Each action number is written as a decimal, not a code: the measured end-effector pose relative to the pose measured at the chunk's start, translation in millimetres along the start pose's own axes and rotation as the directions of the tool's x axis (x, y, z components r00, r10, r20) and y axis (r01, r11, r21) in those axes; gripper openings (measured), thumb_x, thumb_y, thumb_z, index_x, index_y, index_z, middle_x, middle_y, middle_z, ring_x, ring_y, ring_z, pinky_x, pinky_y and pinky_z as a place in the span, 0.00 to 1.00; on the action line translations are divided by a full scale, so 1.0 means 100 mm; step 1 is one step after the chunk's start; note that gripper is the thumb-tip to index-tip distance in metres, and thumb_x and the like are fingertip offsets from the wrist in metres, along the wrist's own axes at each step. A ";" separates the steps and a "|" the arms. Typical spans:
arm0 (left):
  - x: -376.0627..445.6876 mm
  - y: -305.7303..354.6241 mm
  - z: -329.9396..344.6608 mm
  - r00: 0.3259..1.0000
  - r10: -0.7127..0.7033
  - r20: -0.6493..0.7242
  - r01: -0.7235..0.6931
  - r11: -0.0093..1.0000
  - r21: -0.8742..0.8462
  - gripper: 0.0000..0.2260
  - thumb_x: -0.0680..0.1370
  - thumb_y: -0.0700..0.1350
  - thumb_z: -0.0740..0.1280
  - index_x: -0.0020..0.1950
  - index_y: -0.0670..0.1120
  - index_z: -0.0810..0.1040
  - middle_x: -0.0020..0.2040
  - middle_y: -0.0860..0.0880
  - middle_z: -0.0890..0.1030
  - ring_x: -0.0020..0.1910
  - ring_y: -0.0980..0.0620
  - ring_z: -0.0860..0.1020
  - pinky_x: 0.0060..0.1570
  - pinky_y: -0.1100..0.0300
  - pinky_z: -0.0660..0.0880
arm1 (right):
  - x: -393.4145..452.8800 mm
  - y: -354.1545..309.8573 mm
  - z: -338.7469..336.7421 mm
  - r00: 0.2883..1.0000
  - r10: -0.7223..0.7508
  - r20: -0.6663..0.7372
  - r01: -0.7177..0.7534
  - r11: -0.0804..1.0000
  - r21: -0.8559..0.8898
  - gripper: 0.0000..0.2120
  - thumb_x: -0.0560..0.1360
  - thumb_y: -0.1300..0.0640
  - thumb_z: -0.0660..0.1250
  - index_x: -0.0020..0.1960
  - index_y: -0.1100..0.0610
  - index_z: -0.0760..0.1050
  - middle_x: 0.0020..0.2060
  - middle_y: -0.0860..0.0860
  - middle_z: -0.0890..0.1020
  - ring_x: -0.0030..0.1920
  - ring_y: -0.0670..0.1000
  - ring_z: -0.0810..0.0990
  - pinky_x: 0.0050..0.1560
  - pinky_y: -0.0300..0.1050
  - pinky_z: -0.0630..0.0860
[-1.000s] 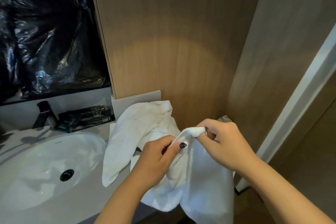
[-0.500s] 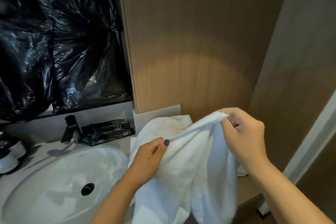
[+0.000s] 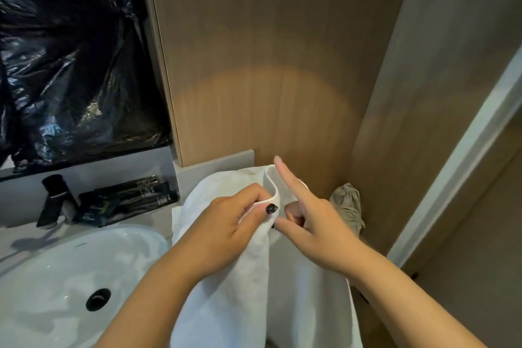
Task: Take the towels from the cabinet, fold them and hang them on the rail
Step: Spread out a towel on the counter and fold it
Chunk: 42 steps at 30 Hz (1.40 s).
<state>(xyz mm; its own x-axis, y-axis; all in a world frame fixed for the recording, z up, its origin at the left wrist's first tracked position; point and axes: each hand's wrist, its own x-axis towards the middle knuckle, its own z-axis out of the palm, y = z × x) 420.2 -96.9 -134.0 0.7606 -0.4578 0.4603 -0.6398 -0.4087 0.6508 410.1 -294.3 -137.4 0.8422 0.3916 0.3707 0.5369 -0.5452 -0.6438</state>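
Note:
My left hand (image 3: pixel 234 223) pinches the top edge of a white towel (image 3: pixel 248 291) between thumb and fingers, and the towel hangs down in front of me over the counter's edge. My right hand (image 3: pixel 313 223) is just right of it, index finger straight up, thumb pointing left and touching the towel's fold, the other fingers curled; it grips nothing. A second white towel (image 3: pixel 197 198) lies crumpled on the counter behind my left hand. No rail or cabinet is in view.
A white sink basin (image 3: pixel 56 271) with a black faucet (image 3: pixel 53 198) fills the lower left. Dark packets (image 3: pixel 127 200) lie behind it under a mirror covered in black plastic (image 3: pixel 70 65). A beige cloth bundle (image 3: pixel 347 203) sits in the corner against the wood wall (image 3: pixel 268 65); a white door frame (image 3: pixel 452 164) stands at right.
My right hand has let go of the towel's corner and come back beside my left hand with its index finger raised. The towel's edge has folded together at my left hand.

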 end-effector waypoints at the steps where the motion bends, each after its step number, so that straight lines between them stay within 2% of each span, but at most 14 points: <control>1: -0.03 -0.01 -0.02 1.000 0.013 -0.010 -0.013 1.000 0.021 0.12 0.79 0.60 0.56 0.48 0.55 0.74 0.39 0.55 0.79 0.38 0.54 0.76 0.39 0.59 0.73 | 0.02 -0.01 0.02 0.999 -0.020 0.042 0.021 1.000 -0.020 0.36 0.80 0.57 0.65 0.76 0.32 0.50 0.28 0.50 0.69 0.30 0.48 0.68 0.36 0.33 0.65; 4: -0.11 -0.04 -0.08 0.988 0.021 -0.154 -0.014 0.999 0.046 0.09 0.76 0.59 0.62 0.49 0.56 0.77 0.38 0.57 0.80 0.35 0.57 0.76 0.35 0.69 0.68 | 0.05 0.04 0.09 0.997 -0.050 0.056 0.055 0.996 -0.075 0.13 0.80 0.54 0.64 0.58 0.36 0.71 0.29 0.47 0.74 0.30 0.47 0.70 0.34 0.36 0.64; 7: -0.19 -0.11 -0.16 0.976 -0.088 -0.199 0.091 0.996 0.010 0.10 0.71 0.61 0.66 0.48 0.59 0.78 0.35 0.58 0.80 0.33 0.57 0.75 0.32 0.71 0.65 | 0.01 0.15 0.14 0.997 -0.021 -0.069 0.011 0.991 -0.136 0.02 0.80 0.50 0.61 0.51 0.43 0.71 0.32 0.44 0.77 0.32 0.48 0.74 0.33 0.43 0.69; 13: -0.44 -0.37 -0.23 0.930 -0.350 -0.114 0.355 0.935 0.028 0.12 0.68 0.63 0.72 0.44 0.58 0.80 0.36 0.53 0.80 0.38 0.53 0.76 0.37 0.59 0.71 | -0.05 0.28 -0.12 0.906 0.206 -0.370 -0.223 0.975 -0.003 0.05 0.81 0.55 0.61 0.55 0.48 0.75 0.39 0.41 0.81 0.41 0.42 0.79 0.36 0.32 0.71; 16: -0.51 -0.45 -0.26 0.902 -0.414 -0.123 0.421 0.907 0.033 0.03 0.72 0.51 0.75 0.40 0.57 0.82 0.36 0.56 0.81 0.38 0.54 0.77 0.38 0.57 0.73 | -0.09 0.38 -0.28 0.812 0.355 -0.462 -0.355 0.930 0.091 0.07 0.82 0.55 0.59 0.58 0.50 0.74 0.46 0.42 0.79 0.46 0.38 0.77 0.38 0.25 0.70; 18: -0.53 -0.49 -0.27 0.884 -0.444 -0.148 0.444 0.895 -0.035 0.05 0.72 0.45 0.75 0.38 0.54 0.83 0.37 0.56 0.81 0.38 0.55 0.77 0.37 0.59 0.72 | -0.15 0.46 -0.35 0.761 0.412 -0.502 -0.415 0.903 0.112 0.07 0.82 0.56 0.59 0.58 0.50 0.74 0.46 0.42 0.78 0.48 0.41 0.76 0.39 0.29 0.69; 21: -0.53 -0.48 -0.24 0.834 -0.516 -0.196 0.466 0.848 -0.252 0.05 0.72 0.45 0.76 0.38 0.53 0.83 0.39 0.52 0.81 0.36 0.55 0.76 0.37 0.59 0.73 | -0.27 0.52 -0.37 0.741 0.451 -0.497 -0.462 0.880 0.110 0.05 0.82 0.57 0.59 0.53 0.50 0.74 0.44 0.43 0.77 0.45 0.45 0.76 0.39 0.37 0.68; 25: -0.49 -0.35 -0.13 0.665 -0.727 -0.172 0.380 0.528 -0.760 0.08 0.70 0.53 0.74 0.39 0.49 0.80 0.40 0.46 0.81 0.40 0.48 0.77 0.43 0.51 0.74 | -0.40 0.46 -0.32 0.780 0.483 -0.398 -0.480 0.870 0.114 0.05 0.81 0.49 0.60 0.56 0.47 0.71 0.46 0.47 0.78 0.45 0.48 0.77 0.38 0.38 0.69; 27: -0.45 -0.35 -0.08 0.577 -0.768 -0.276 0.403 0.562 -0.722 0.09 0.75 0.52 0.73 0.42 0.48 0.78 0.42 0.47 0.81 0.42 0.48 0.77 0.44 0.51 0.73 | -0.44 0.45 -0.33 0.779 0.511 -0.363 -0.508 0.854 0.111 0.14 0.80 0.42 0.60 0.63 0.46 0.68 0.48 0.47 0.78 0.47 0.48 0.78 0.39 0.37 0.69; 29: -0.41 -0.36 0.00 0.544 -0.731 -0.412 0.514 0.678 -0.525 0.08 0.77 0.52 0.70 0.46 0.48 0.76 0.45 0.51 0.80 0.46 0.48 0.77 0.44 0.53 0.73 | -0.46 0.47 -0.36 0.767 0.525 -0.370 -0.532 0.842 0.091 0.14 0.80 0.42 0.60 0.60 0.47 0.71 0.46 0.48 0.79 0.46 0.46 0.77 0.40 0.37 0.69; 32: -0.38 -0.29 0.16 0.637 -0.650 -0.415 0.526 0.760 -0.383 0.05 0.78 0.50 0.68 0.49 0.52 0.75 0.49 0.57 0.78 0.51 0.54 0.75 0.44 0.65 0.70 | -0.46 0.47 -0.38 0.792 0.489 -0.367 -0.499 0.863 0.072 0.08 0.81 0.48 0.61 0.48 0.49 0.75 0.44 0.47 0.79 0.45 0.47 0.77 0.41 0.38 0.70; 36: -0.33 -0.13 0.39 0.857 -0.499 -0.131 0.465 0.857 -0.220 0.09 0.78 0.51 0.69 0.57 0.58 0.74 0.55 0.65 0.75 0.54 0.63 0.73 0.43 0.80 0.67 | -0.47 0.34 -0.35 0.863 0.330 -0.383 -0.332 0.941 0.062 0.08 0.83 0.55 0.57 0.48 0.49 0.73 0.33 0.45 0.77 0.33 0.46 0.73 0.36 0.41 0.69; 38: -0.26 -0.05 0.47 0.921 -0.389 0.041 0.390 0.909 -0.145 0.16 0.77 0.53 0.70 0.62 0.64 0.72 0.61 0.65 0.74 0.58 0.64 0.73 0.53 0.78 0.68 | -0.46 0.23 -0.37 0.906 0.197 -0.374 -0.202 0.979 0.028 0.09 0.84 0.57 0.54 0.49 0.50 0.71 0.30 0.45 0.75 0.30 0.45 0.70 0.34 0.43 0.68; 42: -0.08 0.13 0.59 0.926 -0.250 0.282 0.288 0.952 -0.100 0.22 0.78 0.57 0.68 0.68 0.72 0.64 0.66 0.67 0.70 0.61 0.63 0.71 0.63 0.63 0.68 | -0.41 -0.01 -0.39 0.956 0.016 -0.292 -0.023 0.999 -0.021 0.10 0.83 0.53 0.51 0.50 0.53 0.70 0.30 0.44 0.75 0.29 0.46 0.70 0.33 0.40 0.68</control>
<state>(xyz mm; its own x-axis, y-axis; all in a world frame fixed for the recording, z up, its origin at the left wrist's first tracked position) 399.1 -144.8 -164.8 0.8337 -0.5442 0.0934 -0.3796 -0.4421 0.8127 376.4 -338.4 -125.9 0.8285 0.1490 0.5398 0.5180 -0.5699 -0.6378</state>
